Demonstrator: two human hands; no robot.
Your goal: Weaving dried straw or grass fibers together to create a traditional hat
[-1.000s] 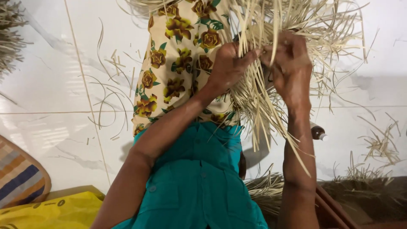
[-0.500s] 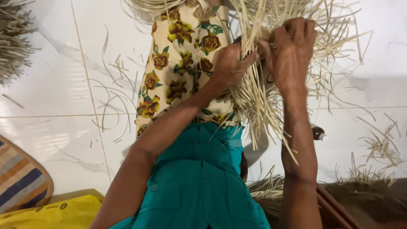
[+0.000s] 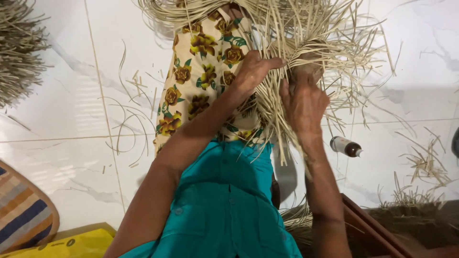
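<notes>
A loose bundle of pale dry straw strips (image 3: 306, 33) fans out over my lap, above a yellow flowered cloth (image 3: 201, 71) and my teal shirt (image 3: 224, 200). My left hand (image 3: 253, 71) is closed around strips at the bundle's left side. To its right, my right hand (image 3: 303, 102) pinches a gathered bunch of strips whose ends hang down past my wrist. The two hands are close together, almost touching. The fingertips of the right hand are hidden in the straw.
White marble floor tiles (image 3: 62, 119) carry scattered straw offcuts (image 3: 129, 119). A small brown bottle with a white label (image 3: 345, 146) lies right of my forearm. A straw heap (image 3: 19, 57) sits far left, a striped woven mat (image 3: 24, 215) bottom left, a wooden edge (image 3: 373, 224) bottom right.
Both hands have dropped lower and drawn closer together on the bundle. The right hand has come down from the top of the strips to grip them lower.
</notes>
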